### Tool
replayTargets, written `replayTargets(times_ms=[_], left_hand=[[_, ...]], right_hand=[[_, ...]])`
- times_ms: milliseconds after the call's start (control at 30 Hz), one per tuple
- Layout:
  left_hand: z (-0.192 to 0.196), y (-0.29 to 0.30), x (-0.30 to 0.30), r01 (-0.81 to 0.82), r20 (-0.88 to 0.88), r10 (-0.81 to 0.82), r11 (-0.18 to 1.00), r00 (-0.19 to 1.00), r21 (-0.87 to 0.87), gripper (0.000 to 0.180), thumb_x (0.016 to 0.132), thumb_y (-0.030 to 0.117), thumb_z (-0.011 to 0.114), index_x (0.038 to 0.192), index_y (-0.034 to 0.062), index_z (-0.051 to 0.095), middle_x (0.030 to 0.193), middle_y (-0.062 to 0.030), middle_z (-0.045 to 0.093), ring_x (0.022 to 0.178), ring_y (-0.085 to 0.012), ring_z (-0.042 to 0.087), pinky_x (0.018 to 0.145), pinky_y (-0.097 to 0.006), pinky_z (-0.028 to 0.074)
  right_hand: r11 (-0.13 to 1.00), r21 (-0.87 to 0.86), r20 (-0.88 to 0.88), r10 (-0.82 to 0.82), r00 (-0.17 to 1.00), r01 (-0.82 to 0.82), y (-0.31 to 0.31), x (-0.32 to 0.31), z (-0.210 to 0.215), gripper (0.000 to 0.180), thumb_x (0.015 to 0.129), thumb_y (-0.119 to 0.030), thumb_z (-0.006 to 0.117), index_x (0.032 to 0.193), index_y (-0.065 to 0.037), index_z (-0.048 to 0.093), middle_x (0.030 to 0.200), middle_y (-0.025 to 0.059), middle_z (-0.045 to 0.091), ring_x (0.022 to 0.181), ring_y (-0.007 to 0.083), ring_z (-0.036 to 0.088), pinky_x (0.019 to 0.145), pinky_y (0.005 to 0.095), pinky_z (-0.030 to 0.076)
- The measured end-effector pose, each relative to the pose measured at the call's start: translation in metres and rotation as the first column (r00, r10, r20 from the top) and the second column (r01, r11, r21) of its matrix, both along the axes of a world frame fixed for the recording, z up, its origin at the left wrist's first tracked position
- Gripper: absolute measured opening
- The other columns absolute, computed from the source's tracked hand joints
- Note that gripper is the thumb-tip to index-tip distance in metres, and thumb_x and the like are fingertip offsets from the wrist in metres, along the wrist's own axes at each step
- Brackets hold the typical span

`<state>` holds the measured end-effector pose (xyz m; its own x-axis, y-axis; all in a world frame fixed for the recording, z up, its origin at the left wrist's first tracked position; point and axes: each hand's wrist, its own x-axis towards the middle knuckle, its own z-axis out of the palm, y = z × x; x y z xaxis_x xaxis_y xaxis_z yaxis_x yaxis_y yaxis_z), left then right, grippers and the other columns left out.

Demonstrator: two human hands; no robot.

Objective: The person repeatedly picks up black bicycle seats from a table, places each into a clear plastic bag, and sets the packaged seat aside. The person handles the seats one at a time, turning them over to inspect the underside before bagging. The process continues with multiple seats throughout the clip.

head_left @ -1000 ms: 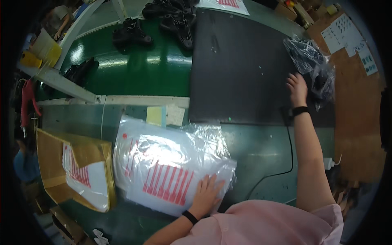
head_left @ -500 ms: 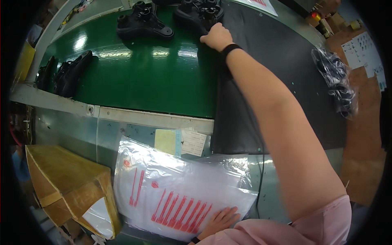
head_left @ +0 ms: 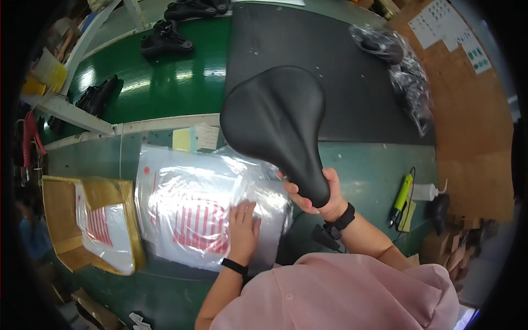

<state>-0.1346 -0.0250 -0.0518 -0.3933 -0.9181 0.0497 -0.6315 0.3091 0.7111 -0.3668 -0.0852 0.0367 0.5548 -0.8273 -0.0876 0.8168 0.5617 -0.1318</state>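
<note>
- Starting at my far left, an open brown cardboard box (head_left: 88, 225) holds more clear bags with red print, within easy reach of the bench.
- Next, a stack of clear plastic bags printed with red stripes (head_left: 203, 214) lies flat on the green bench (head_left: 363, 176); my left hand (head_left: 242, 231) rests palm-down on it, fingers spread and closed on nothing, apparently to pin the slippery film.
- At centre, a black padded bicycle saddle (head_left: 275, 124) is raised above the bags, broad end up.
- My right hand (head_left: 316, 195) is wrapped tight round the saddle's narrow nose, thumb in front.
- Behind lie a black mat (head_left: 352, 82), bagged saddles (head_left: 401, 66) and loose ones on the green conveyor belt (head_left: 165, 82).
- Far right, a yellow-green pen-shaped tool (head_left: 401, 195) lies idle.
</note>
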Motion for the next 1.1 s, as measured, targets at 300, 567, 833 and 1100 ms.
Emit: replayTargets(times_ms=[300,567,833,1100], left_hand=[[0.100,0.020,-0.005,-0.343,-0.507,0.349,0.933,0.789,0.108,0.050,0.092,0.008,0.050,0.140,0.0001,0.037,0.142,-0.0150,0.041,0.131,-0.0276,0.038,0.107,-0.039,0.031],[0.038,0.000,-0.007,0.186,-0.241,-0.054,0.802,0.969,0.568,0.067,0.085,0.032,0.069,0.136,-0.0037,0.045,0.129,-0.0179,0.056,0.116,-0.0229,0.055,0.099,-0.032,0.042],[0.022,0.048,-0.009,0.018,-0.337,0.232,0.799,0.912,0.600,0.072,0.083,0.035,0.071,0.136,-0.0056,0.042,0.121,-0.0238,0.059,0.108,-0.0279,0.060,0.090,-0.033,0.048],[0.006,0.048,-0.007,-0.052,-0.290,0.243,0.840,0.926,0.541,0.072,0.086,0.044,0.065,0.135,-0.0042,0.043,0.120,-0.0247,0.059,0.109,-0.0304,0.060,0.093,-0.035,0.047]], right_hand=[[0.999,0.014,0.124,0.027,0.992,-0.029,0.136,-0.025,-0.007,0.086,0.075,-0.042,0.068,0.133,0.010,0.030,0.090,0.0174,0.050,0.058,0.0238,0.057,0.035,0.0273,0.046],[0.907,0.167,-0.131,0.408,0.903,-0.386,0.221,-0.050,-0.082,0.068,0.090,-0.047,0.045,0.125,0.012,0.047,0.094,0.0232,0.063,0.061,0.0247,0.064,0.043,0.0309,0.050],[0.891,-0.052,-0.963,-0.165,-0.215,-0.452,0.201,-0.055,-0.038,0.062,0.085,-0.052,0.062,0.111,0.004,0.061,0.100,0.0206,0.067,0.097,0.0336,0.064,0.082,0.0401,0.049],[0.887,0.181,-0.854,-0.072,-0.516,-0.425,0.176,-0.015,-0.022,0.074,0.077,-0.060,0.067,0.113,0.004,0.059,0.100,0.0238,0.065,0.095,0.0365,0.064,0.081,0.0428,0.049]])
